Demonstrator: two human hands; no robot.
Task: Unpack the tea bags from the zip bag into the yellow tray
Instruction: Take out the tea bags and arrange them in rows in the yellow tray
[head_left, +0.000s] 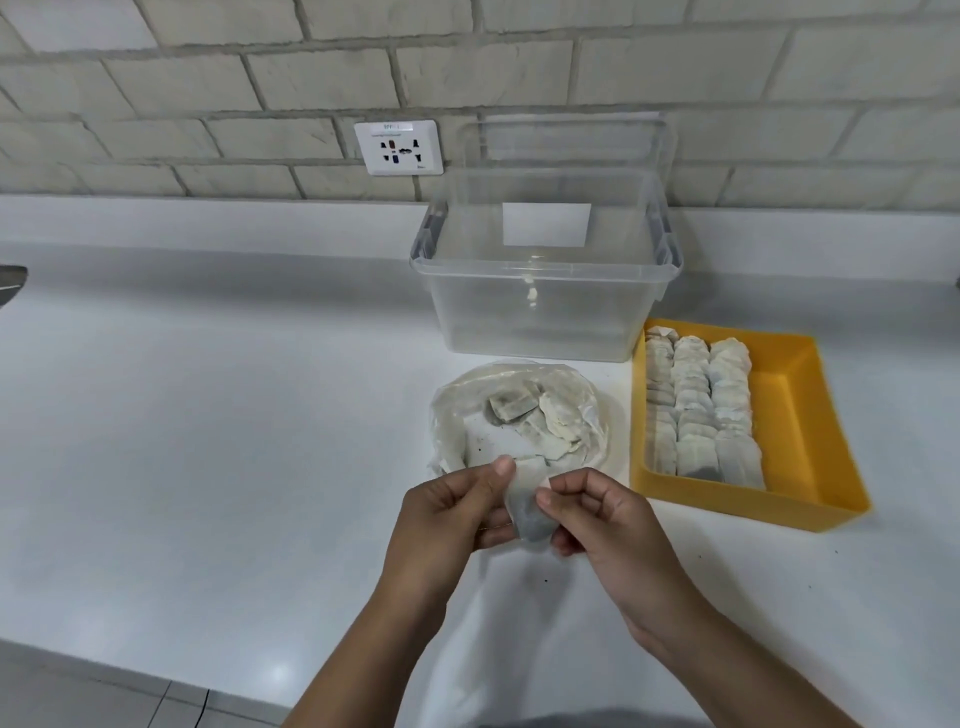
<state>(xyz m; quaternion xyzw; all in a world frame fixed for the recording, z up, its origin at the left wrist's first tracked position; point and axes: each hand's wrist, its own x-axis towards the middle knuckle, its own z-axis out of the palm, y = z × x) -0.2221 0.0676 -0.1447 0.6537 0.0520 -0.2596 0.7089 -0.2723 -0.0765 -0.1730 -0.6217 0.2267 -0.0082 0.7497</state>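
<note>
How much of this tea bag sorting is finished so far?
Done: three rows of tea bags fill the left of the yellow tray. In hand: the left hand and right hand pinch one tea bag between them. Left: a few loose bags lie in the zip bag.

The tray (810, 415) is bright yellow, deeper orange-yellow on its shaded inner wall. The tea bags (696, 410) in it are off-white, mottled with grey. The zip bag (457, 410) is clear and cloudy. The single tea bag (527, 514) is white above, dark grey below. The worktop (208, 441) is plain white. The wall (208, 78) has pale grey-beige tiles in a brick pattern. The box (545, 322) is clear, with a white label (546, 224). The socket (399, 148) is white with black, red and blue marks.
</note>
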